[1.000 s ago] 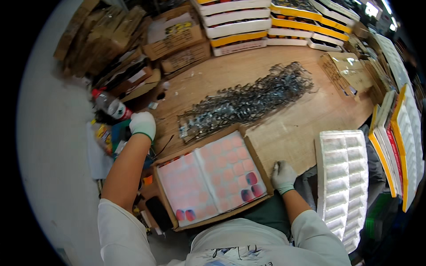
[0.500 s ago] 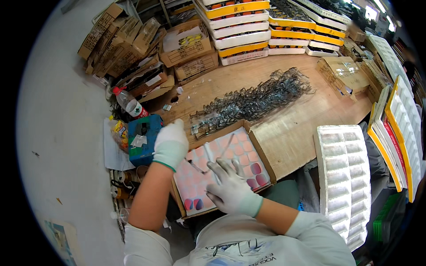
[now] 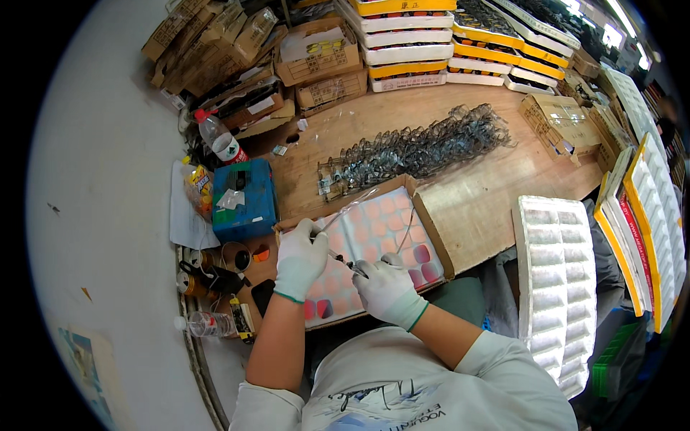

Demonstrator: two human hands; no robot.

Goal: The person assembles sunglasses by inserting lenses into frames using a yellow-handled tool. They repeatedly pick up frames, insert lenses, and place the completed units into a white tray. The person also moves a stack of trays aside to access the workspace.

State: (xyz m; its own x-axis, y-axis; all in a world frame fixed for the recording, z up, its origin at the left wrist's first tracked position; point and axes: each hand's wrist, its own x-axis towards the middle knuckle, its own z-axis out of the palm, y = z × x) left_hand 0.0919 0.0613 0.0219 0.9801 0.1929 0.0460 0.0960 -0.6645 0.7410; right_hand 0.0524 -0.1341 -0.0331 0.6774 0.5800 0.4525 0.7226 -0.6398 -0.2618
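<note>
Both my hands, in white gloves with green cuffs, are over a shallow cardboard box (image 3: 433,233) of tinted lenses. Between them is a thin wire eyeglass frame (image 3: 339,257), with slender temples sticking up and away from me. My left hand (image 3: 302,257) is closed on its left part. At its right part, my right hand (image 3: 388,287) is closed with thumb and fingers together. The fingers hide much of the frame. Pale pink lenses (image 3: 374,215) lie in rows beneath, and a few darker red-purple ones (image 3: 422,253) show at the box's near corners.
Beyond the box lies a long heap of wire eyeglass frames (image 3: 424,151). A blue box (image 3: 244,201) and a red-capped bottle (image 3: 219,140) stand at left. White foam trays (image 3: 557,287) are at right. Stacked trays (image 3: 406,54) and cartons (image 3: 320,57) line the back.
My left hand has come down from beside the blue box to the eyeglass frame. My right hand has shifted slightly right, its fingers drawn closer together. The view has shifted a little.
</note>
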